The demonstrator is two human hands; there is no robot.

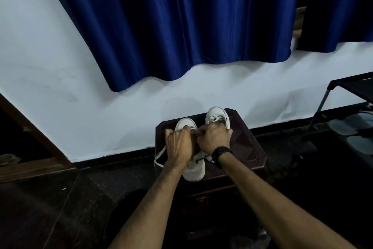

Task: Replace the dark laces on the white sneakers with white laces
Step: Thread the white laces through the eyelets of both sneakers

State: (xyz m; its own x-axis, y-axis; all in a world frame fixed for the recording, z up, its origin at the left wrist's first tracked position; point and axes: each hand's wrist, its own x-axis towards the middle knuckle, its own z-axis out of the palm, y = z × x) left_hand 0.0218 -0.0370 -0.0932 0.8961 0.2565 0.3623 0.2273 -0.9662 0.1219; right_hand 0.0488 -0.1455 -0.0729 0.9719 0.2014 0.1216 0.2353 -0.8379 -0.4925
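A deep blue curtain (181,23) fills the upper middle of the frame, hanging over a pale wall (50,71), with a dark floor (60,208) below and a black metal rack (347,95) at the right edge. Low in the centre sits a small dark desk (252,148) with a patterned top, and on it stand the two white sneakers. The far sneaker (217,116), slightly right of centre, already shows a white lace across its tongue. The near sneaker (193,170), just below and left of it, is the one being worked on, heel toward the viewer. Both hands meet over its lacing area: the left hand (178,144) has its fingers curled down onto the eyelet row, and the right hand (214,137), with a black watch (221,154) on the wrist, is bunched tight beside it, seemingly pinching lace, though the fingertips are hidden and I cannot tell exactly what each one grips. A white lace (159,157) trails loose off the left of the shoe, and a short dark lace (201,160) shows under the right wrist. I'd judge the laces limp, light and prone to slipping back through, best held at the stiff tip; the shoe is light and slides easily, so steady it by the sides.
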